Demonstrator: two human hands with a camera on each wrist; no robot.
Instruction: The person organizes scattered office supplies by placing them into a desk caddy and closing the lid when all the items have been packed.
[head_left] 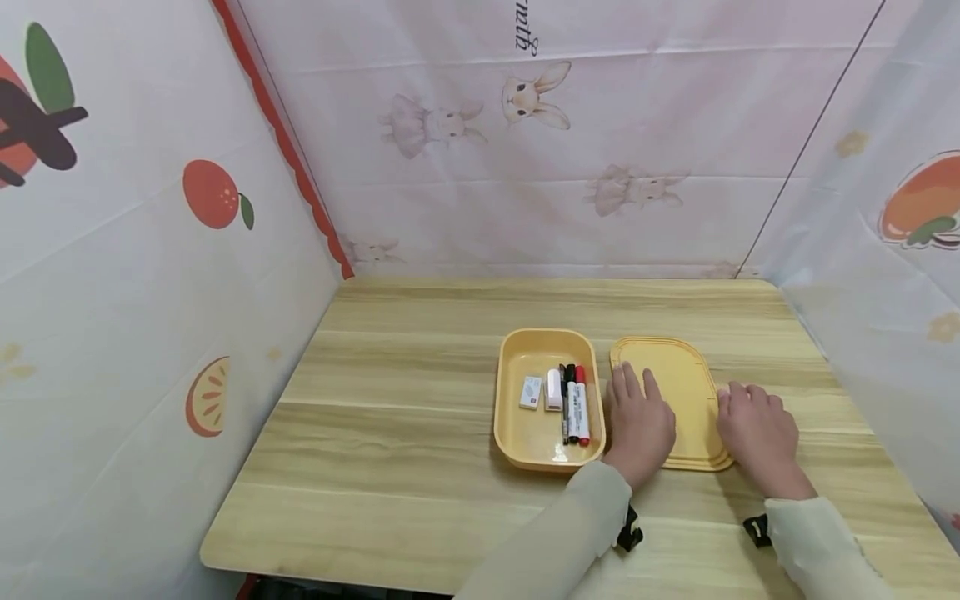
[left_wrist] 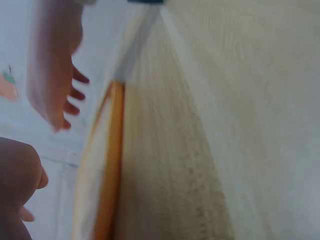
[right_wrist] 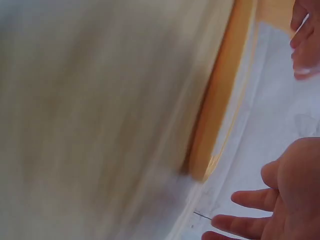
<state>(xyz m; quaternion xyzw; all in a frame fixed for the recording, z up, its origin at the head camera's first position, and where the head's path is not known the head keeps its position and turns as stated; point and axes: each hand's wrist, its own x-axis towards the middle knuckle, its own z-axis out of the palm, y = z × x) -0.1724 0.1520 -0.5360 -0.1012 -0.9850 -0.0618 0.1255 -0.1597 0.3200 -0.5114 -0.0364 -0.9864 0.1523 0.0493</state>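
A yellow rounded lid (head_left: 692, 417) lies flat on the table, to the right of a matching yellow box (head_left: 512, 433). My left hand (head_left: 643, 429) is over the lid's left side, its fingers loosely extended. At the lid's right edge is my right hand (head_left: 761, 437), fingers relaxed and slightly bent. In the right wrist view, the right hand's fingers (right_wrist: 247, 200) are spread beside the lid's edge (right_wrist: 220, 95) with nothing in them. The left wrist view has the lid's rim (left_wrist: 114, 160) between the left hand (left_wrist: 17, 180) and the right hand (left_wrist: 52, 75).
Inside the box are a small white eraser-like block (head_left: 531, 392), another white block (head_left: 553, 389), a thin dark pen (head_left: 564, 417), a black-capped marker (head_left: 573, 412) and a red-capped marker (head_left: 582, 412). The wooden table (head_left: 375, 467) meets printed cloth walls (head_left: 465, 217) behind and at both sides.
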